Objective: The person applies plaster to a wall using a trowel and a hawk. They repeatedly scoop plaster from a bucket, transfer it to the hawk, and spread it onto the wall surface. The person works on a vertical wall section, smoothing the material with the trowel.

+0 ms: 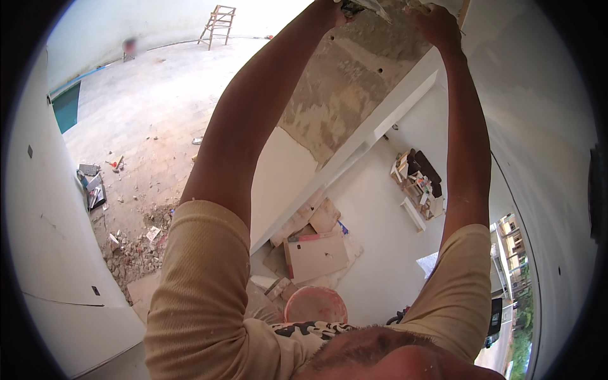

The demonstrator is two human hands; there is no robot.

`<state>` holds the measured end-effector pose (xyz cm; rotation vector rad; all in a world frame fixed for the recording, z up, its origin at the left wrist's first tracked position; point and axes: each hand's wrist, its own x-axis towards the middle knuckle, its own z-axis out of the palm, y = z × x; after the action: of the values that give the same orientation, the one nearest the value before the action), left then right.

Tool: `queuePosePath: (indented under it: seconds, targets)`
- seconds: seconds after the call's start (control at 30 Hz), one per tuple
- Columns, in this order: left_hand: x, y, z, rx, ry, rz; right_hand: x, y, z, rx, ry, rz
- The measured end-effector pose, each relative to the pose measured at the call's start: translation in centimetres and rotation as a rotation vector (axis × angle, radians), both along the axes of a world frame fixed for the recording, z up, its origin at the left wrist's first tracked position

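Both hands reach to the top edge of the frame: the left hand (334,9) grips a grey trowel-like tool (370,7) against the rough plastered wall strip (345,82), while the right hand (436,24) presses there too, its grasp impossible to tell. Lower centre sit flat cardboard pieces (315,254), then a pink bucket (315,305); a wooden ladder (217,24) stands upper left

Unfinished building interior under renovation: rubble (136,250) on bare floor, raw plaster patch (342,95), wooden trestle (218,24)
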<state>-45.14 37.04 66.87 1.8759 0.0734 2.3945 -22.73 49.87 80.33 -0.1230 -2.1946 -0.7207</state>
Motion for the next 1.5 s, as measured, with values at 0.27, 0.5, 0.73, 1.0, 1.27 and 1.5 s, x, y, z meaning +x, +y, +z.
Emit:
queuePosePath:
  seconds: [0.27, 0.5, 0.73, 1.0, 1.27, 1.5]
  targets:
    - [0.9, -0.8, -0.2, -0.006, -0.008, -0.228, 7.1, 0.9, -3.9, -0.242, 0.058, 0.082]
    - [5.4, -7.7, -5.4, -0.268, -0.223, 0.063, 0.3, -0.8, -3.4, -0.220, -0.007, 0.115]
    - [11.9, -14.1, -17.0, -0.373, -0.320, 0.142, -9.4, 5.4, -1.6, 0.229, 0.397, 0.238]
    - [19.1, -19.9, -28.4, -0.529, -0.644, 0.260, 0.6, -8.6, -4.2, 0.051, 0.201, -0.051]
    - [22.1, -22.0, -35.9, -0.452, -0.819, -0.149, -2.0, -1.4, -4.7, 0.490, 0.582, 0.362]
    - [24.4, -22.6, -39.8, -0.368, -0.775, -0.303, -0.7, -3.3, -0.8, -0.011, 0.182, 0.109]
